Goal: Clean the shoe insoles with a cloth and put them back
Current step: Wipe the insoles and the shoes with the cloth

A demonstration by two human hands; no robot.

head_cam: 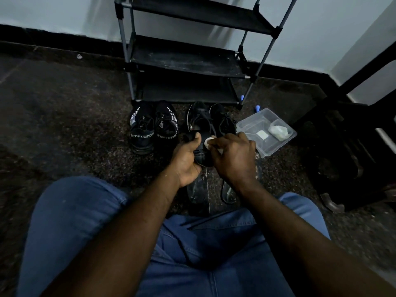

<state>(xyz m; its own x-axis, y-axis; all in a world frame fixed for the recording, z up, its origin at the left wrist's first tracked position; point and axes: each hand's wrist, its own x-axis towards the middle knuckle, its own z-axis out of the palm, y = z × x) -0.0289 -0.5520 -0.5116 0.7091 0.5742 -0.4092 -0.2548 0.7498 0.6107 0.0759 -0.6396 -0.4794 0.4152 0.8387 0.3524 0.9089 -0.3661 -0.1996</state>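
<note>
Blue jeans [70, 221] on the person's legs are seen nearest the viewer, with both forearms extended over them. A dark insole [202, 156] is held above the floor [75, 125], just in front of the knees. Its surface is black and smooth with a rounded near end, and its far end is lost against the shoes behind. It is gripped by the left hand [186, 161], thumb laid on top and fingers curled beneath. A small white cloth [208, 142] is pinched in the curled fingers of the right hand [233, 157] and pressed on the insole's upper face. Much of the insole is hidden by the two hands. Behind them a pair of black lace-up shoes [211, 121] is set on the floor, and to its left a pair of black trainers [153, 127] marked "SPORT" in white on each heel. To the right a clear plastic container [250, 127] is placed, holding a white crumpled wad [278, 130] and a small white square [261, 133]. A black-shelved shoe rack [186, 63] is stood against the wall behind the shoes.
</note>
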